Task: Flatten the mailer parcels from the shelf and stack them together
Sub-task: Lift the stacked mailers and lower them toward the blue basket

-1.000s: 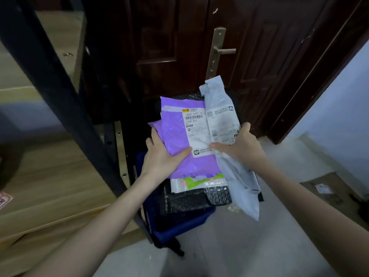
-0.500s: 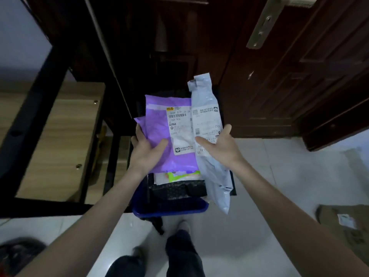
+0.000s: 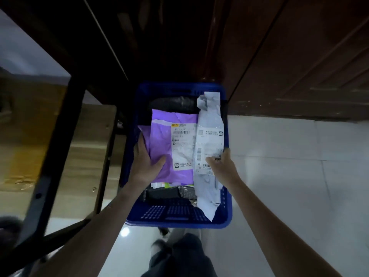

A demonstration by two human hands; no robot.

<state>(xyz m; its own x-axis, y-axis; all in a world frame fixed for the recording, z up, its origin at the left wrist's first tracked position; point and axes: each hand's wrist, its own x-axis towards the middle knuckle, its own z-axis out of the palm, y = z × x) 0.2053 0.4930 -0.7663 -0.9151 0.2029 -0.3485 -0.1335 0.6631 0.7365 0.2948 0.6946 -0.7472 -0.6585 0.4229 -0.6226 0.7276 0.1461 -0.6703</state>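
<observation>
From the head camera I see a blue basket [image 3: 180, 213] on pale floor tiles [image 3: 289, 176], a dark wooden door [image 3: 289, 56] behind it and a shelf [image 3: 79, 156] to its left. In the basket, my left hand [image 3: 144, 166] grips the purple mailer [image 3: 161, 140], thumb on top; my right hand [image 3: 221, 166] pinches the grey mailer [image 3: 209, 120].

Both forearms are bare, with no sleeves reaching the left hand [image 3: 144, 166] or right hand [image 3: 222, 168]. Dark trousers [image 3: 179, 258] cover the legs. Blurred shoes [image 3: 161, 238] show light and dark patches.
</observation>
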